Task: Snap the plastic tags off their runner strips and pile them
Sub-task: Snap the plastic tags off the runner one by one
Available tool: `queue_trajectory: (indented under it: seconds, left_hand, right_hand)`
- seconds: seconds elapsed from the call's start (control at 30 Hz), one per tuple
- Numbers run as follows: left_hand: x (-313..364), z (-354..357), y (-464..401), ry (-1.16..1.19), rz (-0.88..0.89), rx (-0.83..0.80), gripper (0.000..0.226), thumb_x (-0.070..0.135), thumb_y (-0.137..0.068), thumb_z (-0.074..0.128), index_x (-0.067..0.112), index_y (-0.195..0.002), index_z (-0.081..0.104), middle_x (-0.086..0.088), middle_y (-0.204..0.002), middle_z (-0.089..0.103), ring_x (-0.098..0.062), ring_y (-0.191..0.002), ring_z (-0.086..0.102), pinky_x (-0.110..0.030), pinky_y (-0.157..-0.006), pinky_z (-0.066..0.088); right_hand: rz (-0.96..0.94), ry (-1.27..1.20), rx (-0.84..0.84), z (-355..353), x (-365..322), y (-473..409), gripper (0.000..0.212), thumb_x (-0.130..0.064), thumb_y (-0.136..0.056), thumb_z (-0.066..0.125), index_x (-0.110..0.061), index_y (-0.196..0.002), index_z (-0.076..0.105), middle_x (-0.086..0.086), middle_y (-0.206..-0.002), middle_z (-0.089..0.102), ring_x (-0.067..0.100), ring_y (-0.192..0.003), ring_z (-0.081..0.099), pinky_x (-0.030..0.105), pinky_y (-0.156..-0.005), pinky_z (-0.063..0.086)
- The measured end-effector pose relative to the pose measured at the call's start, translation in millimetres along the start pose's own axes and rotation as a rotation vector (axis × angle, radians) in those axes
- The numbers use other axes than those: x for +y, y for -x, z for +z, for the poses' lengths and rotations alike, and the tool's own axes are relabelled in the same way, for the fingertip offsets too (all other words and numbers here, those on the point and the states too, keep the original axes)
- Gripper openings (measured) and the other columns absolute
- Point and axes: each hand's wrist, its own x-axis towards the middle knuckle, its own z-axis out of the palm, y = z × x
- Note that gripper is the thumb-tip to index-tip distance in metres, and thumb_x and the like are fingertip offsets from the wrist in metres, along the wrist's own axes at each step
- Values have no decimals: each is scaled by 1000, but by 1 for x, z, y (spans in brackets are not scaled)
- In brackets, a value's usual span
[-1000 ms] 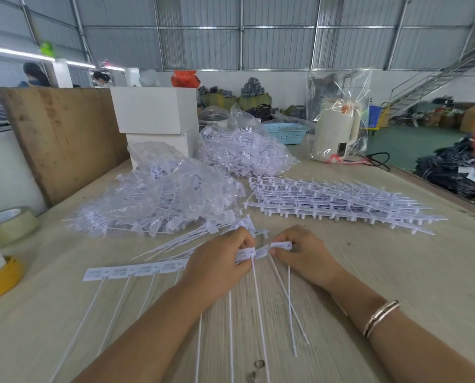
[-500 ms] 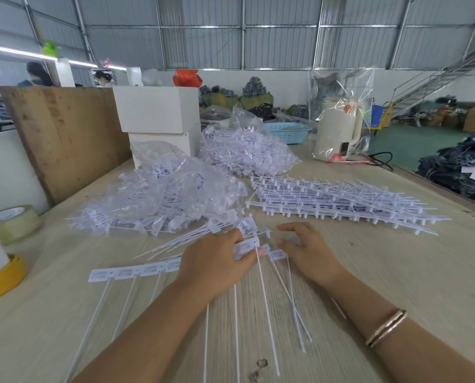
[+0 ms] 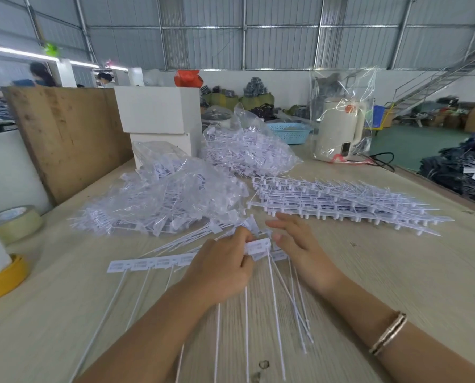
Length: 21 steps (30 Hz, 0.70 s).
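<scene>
A white runner strip of joined plastic tags [image 3: 150, 263] lies across the wooden table [image 3: 396, 272], its long thin tails pointing toward me. My left hand [image 3: 219, 268] grips the strip's right end, fingers curled round the tag heads. My right hand [image 3: 300, 244] hovers just to the right with its fingers straight and spread, holding nothing. Beneath my right hand lies a small pile of loose snapped-off tags [image 3: 294, 299], tails fanned out. A stack of whole strips [image 3: 338, 201] lies behind my right hand.
Two clear bags of tags [image 3: 161, 200] [image 3: 247, 150] lie at the back left and centre. Tape rolls [image 3: 12, 222] [image 3: 1, 277] sit at the left edge. White boxes [image 3: 159, 111], a plywood board [image 3: 65, 139] and a bagged kettle [image 3: 338, 128] stand behind.
My right hand has let go of a snapped-off tag and lifted away, fingers spreading open. My left hand keeps hold of the strip and has shifted slightly forward.
</scene>
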Motion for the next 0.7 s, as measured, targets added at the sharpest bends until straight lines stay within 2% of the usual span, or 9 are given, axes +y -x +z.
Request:
queue_trajectory:
  seconds: [0.07,0.13,0.17,0.23,0.33,0.4,0.5,0.57,0.7]
  left_hand:
    - [3,1,0,-26,32,24,15,24,-93,42,20,-108,41,12,-60,38,-11,-55,42,-21,-47,17]
    - [7,2,1,-25,64,46,12,24,-92,43,20,-103,42,13,-60,37,-8,-53,38,-18,-47,16]
    - [8,2,1,-23,78,53,11,24,-91,44,20,-101,42,13,-60,37,-6,-53,37,-17,-47,16]
    - [7,1,1,-3,106,63,11,21,-90,44,20,-101,44,14,-62,37,-3,-51,35,-17,-49,17]
    - [5,-1,1,16,141,84,26,19,-87,39,21,-110,48,13,-77,46,0,-54,34,-28,-57,19]
    - [6,-1,1,-22,144,86,38,21,-84,39,22,-121,47,8,-94,55,-5,-63,38,-28,-65,22]
    - [6,4,0,-84,137,86,36,24,-89,48,25,-125,43,6,-111,57,-14,-85,52,-26,-70,26]
    - [7,4,-1,-76,135,112,27,28,-92,49,24,-119,47,6,-108,59,-14,-84,53,-25,-66,27]
    - [4,1,-2,-92,64,152,18,33,-94,48,26,-110,51,8,-97,62,-12,-78,54,-26,-58,28]
  right_hand:
    - [-29,156,-60,2,1,2,18,-45,-89,52,-41,-102,64,-22,-127,47,1,-130,26,33,-112,12]
    - [-58,286,-134,5,1,3,9,-51,-86,54,-54,-91,62,-29,-110,52,0,-122,32,36,-110,13]
    - [-70,287,-154,6,0,3,8,-50,-85,57,-58,-84,59,-29,-99,55,2,-115,39,38,-109,18]
    - [-50,113,-154,5,-2,4,17,-39,-86,63,-53,-76,64,-24,-83,61,7,-100,52,44,-104,32]
    - [41,-222,-139,0,-2,3,14,-19,-87,64,-26,-81,74,-1,-84,71,13,-87,64,40,-89,46]
    - [65,-307,-124,-2,-1,2,16,-14,-87,62,-19,-79,75,11,-85,71,16,-81,64,38,-84,48]
    - [78,-352,-136,-2,3,1,23,-14,-88,62,-27,-76,76,-1,-80,72,9,-78,65,22,-76,50]
    - [70,-330,-149,-2,5,1,23,-15,-88,62,-29,-76,76,-5,-80,73,7,-79,66,17,-73,50]
    - [39,-231,-143,0,10,0,13,-19,-89,63,-25,-87,74,-5,-88,73,7,-84,66,21,-79,50]
